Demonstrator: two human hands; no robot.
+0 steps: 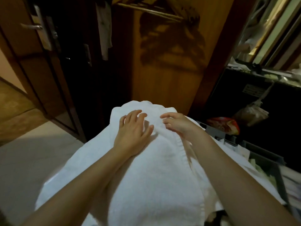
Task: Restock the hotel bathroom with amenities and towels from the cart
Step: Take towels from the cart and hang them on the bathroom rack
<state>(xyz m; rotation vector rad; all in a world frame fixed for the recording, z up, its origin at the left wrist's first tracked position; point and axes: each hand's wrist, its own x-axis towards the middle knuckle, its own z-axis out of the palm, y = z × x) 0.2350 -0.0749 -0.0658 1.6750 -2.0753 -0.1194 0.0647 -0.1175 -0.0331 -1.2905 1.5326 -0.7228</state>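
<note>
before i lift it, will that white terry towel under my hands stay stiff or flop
Probably floppy: the white terry towel drapes and creases under the left hand and right hand. Likely not slippery, given its nubby pile.

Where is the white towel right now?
Head view, bottom centre: the white towel lies under both forearms, with the left hand and right hand resting near its far end. The grey cart is just right.
</note>
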